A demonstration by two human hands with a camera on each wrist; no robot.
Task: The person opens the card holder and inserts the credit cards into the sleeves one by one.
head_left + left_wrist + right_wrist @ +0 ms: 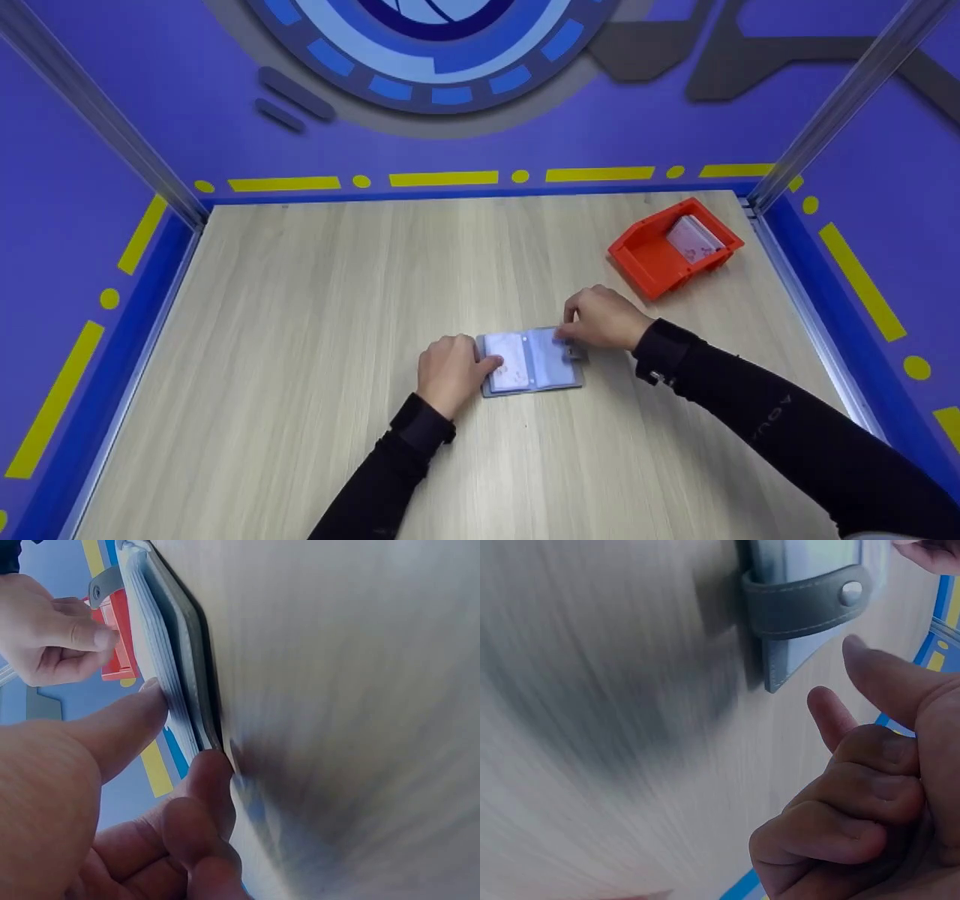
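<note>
A small grey card holder (549, 367) lies spread open on the table. A printed card (508, 367) shows through its left clear sleeve, while the right sleeve looks plain pale. My left hand (450, 373) pinches the holder's left edge, thumb on top of the stacked sleeves (154, 626) and fingers under the cover. My right hand (606, 319) hovers by the upper right corner. In the right wrist view its thumb and index finger are apart with nothing between them, the other fingers curled. A strap (802, 607) with a metal snap curves over the holder's right edge.
A red plastic bin (646, 259) sits at the back right, with a stack of printed cards (694, 238) inside. The wooden table (315, 315) is bordered by blue-purple panels (480, 154) at the back and sides.
</note>
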